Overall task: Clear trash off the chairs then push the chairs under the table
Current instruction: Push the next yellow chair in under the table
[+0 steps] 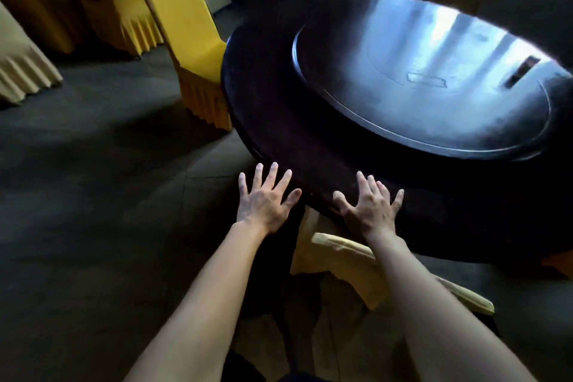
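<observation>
We read the step as pushing the near chair (338, 260) in under the round table (266, 108). Both hands are empty with fingers spread: left hand (263, 201) hangs off the table's near edge over the floor, right hand (370, 211) sits over the near rim, contact not certain. The chair is below and just behind the hands, between the two forearms, its pale-yellow cover top close under the right wrist and its seat seemingly already partly beneath the near edge; how deep it goes is hidden by the tabletop. To do this well we'd drop both palms onto the top of the chair back, spaced evenly, and push straight toward the table's centre so the chair doesn't twist or snag its loose cover on the rim. No trash visible on what shows of this chair, though the seat is mostly hidden. A second yellow chair (189, 37) stands at the table's left edge, seat tucked partly under. The glass turntable (434, 77) in the table's middle is bare.
</observation>
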